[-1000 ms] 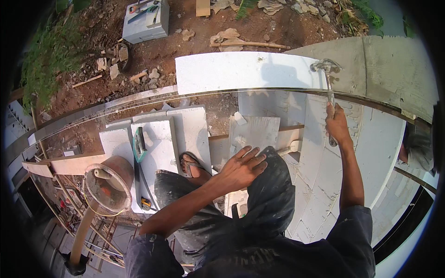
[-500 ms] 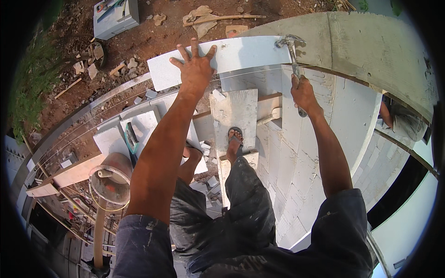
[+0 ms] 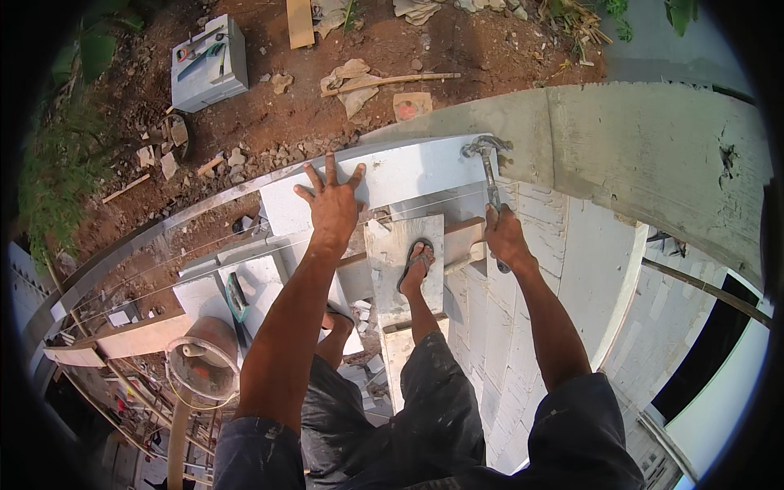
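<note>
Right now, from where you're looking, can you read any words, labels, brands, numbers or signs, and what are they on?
None can be read.
The hammer and long white block show no legible lettering.
Any marks on the bucket or teal-handled saw are too small to read.

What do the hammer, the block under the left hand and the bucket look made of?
Hammer: probably metal; grey with slight sheen, smeared pale.
Block: likely lightweight concrete; its matte, chalky white face and crisp edges suggest that.
Bucket: perhaps plastic; the wall is dull pinkish-brown, but grimy residue leaves it uncertain.
</note>
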A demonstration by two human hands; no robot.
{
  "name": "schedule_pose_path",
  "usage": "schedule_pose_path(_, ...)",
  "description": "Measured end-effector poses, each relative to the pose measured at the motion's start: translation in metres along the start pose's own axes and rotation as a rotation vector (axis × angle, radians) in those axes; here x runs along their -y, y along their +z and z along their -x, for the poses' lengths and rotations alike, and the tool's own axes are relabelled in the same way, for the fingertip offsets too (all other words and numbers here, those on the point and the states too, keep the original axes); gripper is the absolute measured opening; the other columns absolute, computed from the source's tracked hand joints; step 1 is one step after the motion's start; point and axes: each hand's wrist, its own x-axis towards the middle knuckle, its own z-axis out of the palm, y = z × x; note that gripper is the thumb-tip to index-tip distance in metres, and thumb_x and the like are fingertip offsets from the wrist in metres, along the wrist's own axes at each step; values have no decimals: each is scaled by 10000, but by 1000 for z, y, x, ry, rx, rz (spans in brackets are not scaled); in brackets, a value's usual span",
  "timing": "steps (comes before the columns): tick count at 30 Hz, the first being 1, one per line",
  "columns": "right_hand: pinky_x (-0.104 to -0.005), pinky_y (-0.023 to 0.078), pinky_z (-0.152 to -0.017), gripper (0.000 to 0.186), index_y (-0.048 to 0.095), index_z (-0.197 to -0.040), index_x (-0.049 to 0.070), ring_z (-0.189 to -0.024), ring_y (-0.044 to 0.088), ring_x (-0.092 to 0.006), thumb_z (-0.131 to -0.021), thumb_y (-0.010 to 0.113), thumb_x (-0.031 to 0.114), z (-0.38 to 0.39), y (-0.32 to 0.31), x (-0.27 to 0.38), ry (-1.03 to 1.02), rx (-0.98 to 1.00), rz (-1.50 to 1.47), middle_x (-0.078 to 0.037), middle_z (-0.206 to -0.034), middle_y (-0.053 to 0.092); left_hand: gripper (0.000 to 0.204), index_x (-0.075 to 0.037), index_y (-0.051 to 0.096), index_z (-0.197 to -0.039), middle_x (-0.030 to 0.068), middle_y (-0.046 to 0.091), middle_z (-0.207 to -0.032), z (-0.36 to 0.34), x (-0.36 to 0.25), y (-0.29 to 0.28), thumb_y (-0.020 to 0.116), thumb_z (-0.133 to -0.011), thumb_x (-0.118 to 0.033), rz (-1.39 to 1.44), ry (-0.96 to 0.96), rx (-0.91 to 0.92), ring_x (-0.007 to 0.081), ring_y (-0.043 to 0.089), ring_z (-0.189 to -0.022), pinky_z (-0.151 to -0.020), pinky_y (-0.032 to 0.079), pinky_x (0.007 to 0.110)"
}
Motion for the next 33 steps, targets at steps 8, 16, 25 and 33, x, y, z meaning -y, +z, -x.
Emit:
schedule_pose_path(8,-559,507,-640,310,487,-964,-88,-751,622,-529,-972,500,222,4,-8,-6,-119,24,52,-361,-742,600,674,-328,528,-1379,169,155,-1583,2,3,3,779,-761,-231,91,-28,46,537,72,-1424,-1056,153,767)
schedule_pose_path(16,-558,503,-622,290,476,-980,-78,-730,620,-528,-973,492,211,1,-18,-10,-100,121,24,-351,-721,598,666,-317,576,-1340,170,170,-1560,5,1,3,804,-720,-230,110,-38,39,545,77,-1416,-1040,166,777)
schedule_pose_path(25,-539,493,-567,265,489,-975,-83,-720,626,-509,-973,493,181,-5,-9,-19,-177,55,-33,-345,-709,594,690,-313,615,-1295,160,268,-1542,2,2,5,835,-653,-190,91,-24,-78,522,169,-1409,-1037,227,761)
schedule_pose_path(33,-543,493,-580,265,494,-973,-67,-714,628,-507,-974,496,198,-7,-2,-21,-148,48,-42,-330,-707,605,594,-177,545,-1372,258,222,-1547,19,-43,5,736,-814,-245,160,-185,-70,540,246,-1378,-1104,294,604)
